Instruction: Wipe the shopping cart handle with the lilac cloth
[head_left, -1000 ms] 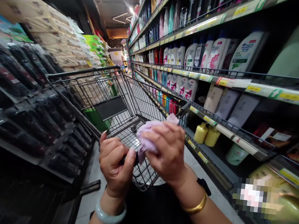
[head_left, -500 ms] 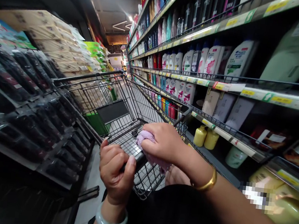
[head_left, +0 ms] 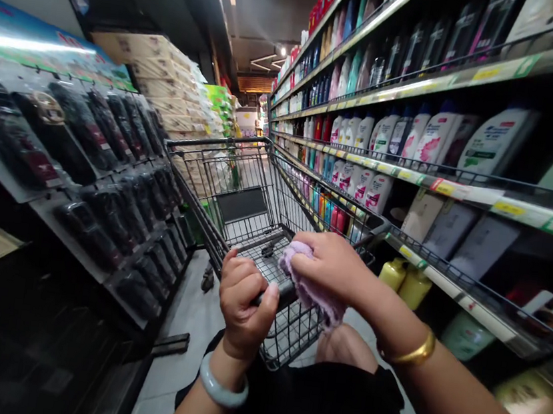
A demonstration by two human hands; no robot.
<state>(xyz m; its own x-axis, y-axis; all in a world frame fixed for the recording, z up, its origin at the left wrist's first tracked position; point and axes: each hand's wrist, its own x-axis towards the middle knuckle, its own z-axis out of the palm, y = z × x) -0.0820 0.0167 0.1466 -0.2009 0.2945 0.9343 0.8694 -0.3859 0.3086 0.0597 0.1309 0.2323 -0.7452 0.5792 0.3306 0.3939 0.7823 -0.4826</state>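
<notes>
A dark wire shopping cart stands in front of me, its basket stretching forward up the aisle. My left hand, with a pale bangle at the wrist, is closed around the left part of the cart's dark handle. Bunched in my right hand is a light purple cloth. That hand is closed over it and presses it onto the handle, right of my left hand. The cloth's lower end hangs below the handle. A gold bracelet circles my right wrist.
Shelves of shampoo bottles run along the right, close to the cart's side. On the left, a rack of packaged dark goods has a foot jutting onto the floor. Stacked boxes stand farther along.
My view has turned left, so cart and hands appear farther right. More of the left rack shows. Both hands keep their grips, and the cloth hangs more visibly below the handle.
</notes>
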